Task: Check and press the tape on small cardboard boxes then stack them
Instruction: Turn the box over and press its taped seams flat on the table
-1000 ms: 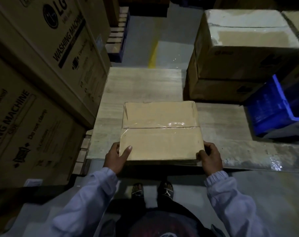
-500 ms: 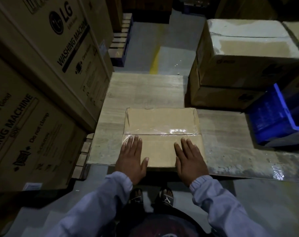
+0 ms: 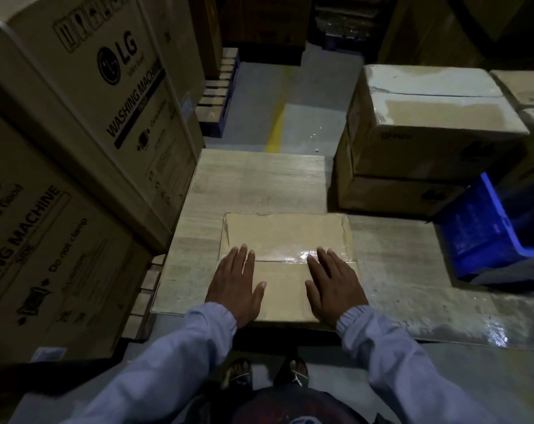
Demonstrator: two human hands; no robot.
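Sliding forward since a moment ago, the left hand (image 3: 235, 286) and right hand (image 3: 333, 286) lie flat with fingers straight on the box (image 3: 285, 234), fingertips (image 3: 243, 248) reaching its tape (image 3: 284, 255), the box resting on the counter (image 3: 259, 179), a blue crate (image 3: 486, 237) off to its right.

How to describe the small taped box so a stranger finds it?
Beside the tall washing machine cartons lies a pale board. On its near edge sits the small box, under the left hand and right hand. Unlike the bulky cartons behind, it is flat.
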